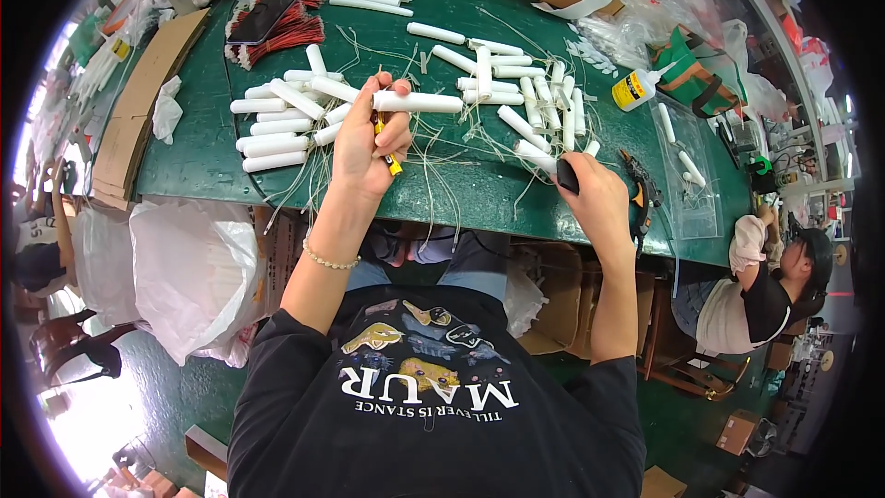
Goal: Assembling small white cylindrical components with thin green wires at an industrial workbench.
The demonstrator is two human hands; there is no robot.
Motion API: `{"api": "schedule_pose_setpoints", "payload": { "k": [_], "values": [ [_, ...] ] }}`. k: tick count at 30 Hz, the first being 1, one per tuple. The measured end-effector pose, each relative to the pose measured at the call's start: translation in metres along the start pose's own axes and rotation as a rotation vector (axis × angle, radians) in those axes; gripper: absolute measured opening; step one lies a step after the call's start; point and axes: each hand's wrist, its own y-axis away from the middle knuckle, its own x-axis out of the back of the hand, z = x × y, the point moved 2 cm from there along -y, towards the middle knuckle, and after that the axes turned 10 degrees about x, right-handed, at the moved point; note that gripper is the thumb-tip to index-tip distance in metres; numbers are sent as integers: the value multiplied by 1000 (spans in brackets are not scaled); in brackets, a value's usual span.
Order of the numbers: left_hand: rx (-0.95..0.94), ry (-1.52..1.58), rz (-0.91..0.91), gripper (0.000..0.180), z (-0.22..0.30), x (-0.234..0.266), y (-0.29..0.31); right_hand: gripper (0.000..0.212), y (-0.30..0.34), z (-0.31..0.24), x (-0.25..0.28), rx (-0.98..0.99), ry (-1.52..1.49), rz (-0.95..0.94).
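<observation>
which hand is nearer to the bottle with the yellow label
Right. The right hand is on the near side of the bottle, a little to its left; the left hand is farther off to the bottle's left.

On the counter (184, 161): left tube cluster (275, 144), right tube cluster (519, 72); behind the left, phone (265, 16) atop bundled wires (297, 32); right of the second cluster, glue bottle (632, 89), with pliers (642, 198) before it.

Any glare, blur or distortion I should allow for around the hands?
Head view: glare washes out part of the green floor at lower left, away from the hands; head view: bending and black corners at the rim; head view: left hand and right hand look well lit, without obvious blur; head view: thin wires are hard to trace singly.
</observation>
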Motion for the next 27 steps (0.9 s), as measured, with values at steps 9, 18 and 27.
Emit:
{"api": "schedule_pose_setpoints", "payload": {
  "k": [9,18,27],
  "values": [
    [-52,18,-3,20,6,0,0,24,6,8,4,51,-55,33],
    [-29,52,1,20,6,-3,6,26,12,29,-13,-207,-409,245],
    [57,174,-275,22,14,-53,38,36,6,48,-35,-514,-446,175]
  ]
}}
